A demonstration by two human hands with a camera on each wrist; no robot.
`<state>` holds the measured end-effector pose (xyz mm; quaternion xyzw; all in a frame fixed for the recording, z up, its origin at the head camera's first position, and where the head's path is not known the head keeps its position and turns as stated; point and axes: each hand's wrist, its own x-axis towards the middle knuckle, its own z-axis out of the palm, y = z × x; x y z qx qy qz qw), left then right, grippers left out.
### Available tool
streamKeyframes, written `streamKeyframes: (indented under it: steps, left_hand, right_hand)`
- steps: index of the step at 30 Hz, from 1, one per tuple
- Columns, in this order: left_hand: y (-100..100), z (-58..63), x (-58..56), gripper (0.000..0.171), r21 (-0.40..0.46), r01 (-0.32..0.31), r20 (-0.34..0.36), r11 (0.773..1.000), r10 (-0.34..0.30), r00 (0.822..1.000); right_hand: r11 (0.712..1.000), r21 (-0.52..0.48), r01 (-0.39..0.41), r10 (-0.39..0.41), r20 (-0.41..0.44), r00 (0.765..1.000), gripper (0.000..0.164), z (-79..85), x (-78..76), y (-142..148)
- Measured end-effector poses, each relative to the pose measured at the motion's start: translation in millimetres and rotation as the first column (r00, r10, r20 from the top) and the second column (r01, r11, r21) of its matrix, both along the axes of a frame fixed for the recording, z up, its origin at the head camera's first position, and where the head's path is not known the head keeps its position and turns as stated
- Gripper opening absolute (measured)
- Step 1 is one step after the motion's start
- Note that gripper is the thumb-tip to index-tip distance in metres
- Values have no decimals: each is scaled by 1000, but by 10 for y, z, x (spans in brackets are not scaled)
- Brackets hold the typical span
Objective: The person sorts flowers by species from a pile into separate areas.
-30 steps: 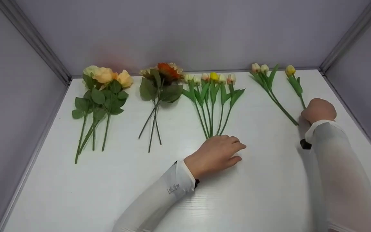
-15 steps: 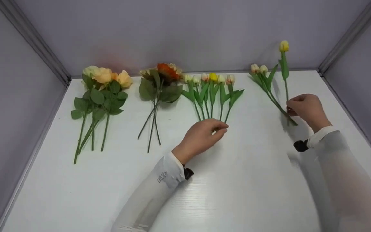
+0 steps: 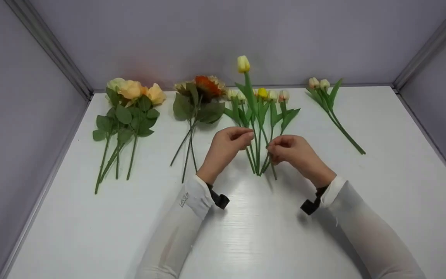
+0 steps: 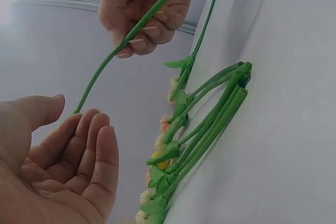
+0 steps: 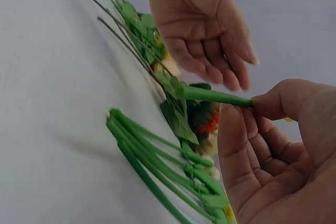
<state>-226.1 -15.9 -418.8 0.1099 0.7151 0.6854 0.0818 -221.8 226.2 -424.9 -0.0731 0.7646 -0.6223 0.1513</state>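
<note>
In the head view my right hand (image 3: 298, 155) pinches the stem of a pale yellow tulip (image 3: 243, 64), raised and leaning left above the table. The right wrist view shows the stem's lower end (image 5: 210, 96) sticking out from between thumb and forefinger. My left hand (image 3: 225, 149) is beside this stem, with loosely bent fingers and a gap between thumb and fingertips (image 4: 105, 140) in the left wrist view. Beneath both hands lies a row of several tulips (image 3: 262, 93), white, pink and yellow, their stem ends gathered together.
At the left lie peach and cream roses (image 3: 131, 90). Beside them is a bunch with an orange flower (image 3: 206, 86) and dark leaves. Two pale tulips (image 3: 333, 112) lie at the right. Grey panels (image 3: 168, 35) stand around the white table (image 3: 72, 228).
My right hand has lifted the pale yellow tulip from the far right and carried it left over the tulip row. My left hand has moved up and slightly left.
</note>
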Motion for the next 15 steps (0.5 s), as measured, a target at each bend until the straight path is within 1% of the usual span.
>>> streamKeyframes:
  steps: [4,8,12,15]
  left_hand:
    - [24,-25,14,33,28,-2,8,1000,2,1000]
    - [41,-26,25,28,49,-12,11,999,11,1000]
    - [47,-28,29,28,68,-25,18,997,24,1000]
    - [53,-29,35,28,73,-22,30,997,19,999]
  right_hand:
    - [1000,4,-31,31,-19,999,27,-10,104,-151]
    - [999,28,-39,40,-47,998,18,-34,145,-222]
    - [998,24,-49,51,-77,996,17,-61,143,-257]
    - [998,19,-55,56,-78,995,19,-81,147,-266]
